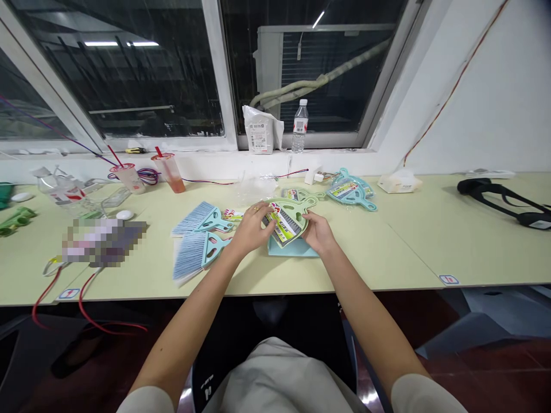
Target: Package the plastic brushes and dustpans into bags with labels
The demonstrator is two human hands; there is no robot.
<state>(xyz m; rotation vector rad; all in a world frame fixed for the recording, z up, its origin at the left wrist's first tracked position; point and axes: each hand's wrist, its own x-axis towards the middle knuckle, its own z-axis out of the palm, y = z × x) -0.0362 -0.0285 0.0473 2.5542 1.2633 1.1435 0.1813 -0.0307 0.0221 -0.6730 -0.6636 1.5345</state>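
Between my hands is a pale green dustpan and brush set (297, 213) with a printed label, held tilted above the table. My left hand (253, 229) grips its left side, with fingers over the label's edge. My right hand (319, 232) holds the right edge near the handle. Under the set lies a light blue dustpan (293, 248), partly covered by it. Two blue hand brushes, an upper one (202, 219) and a lower one (198, 252), lie to the left of my left hand, bristles pointing left.
Behind my hands lie another green set (297, 194), blue packed sets (350, 190) and clear plastic wrapping (257, 188). Drink cups (171, 174) and a water bottle (64, 189) stand at left. A tissue pack (399, 182) and black strap-like gear (508, 198) are at right.
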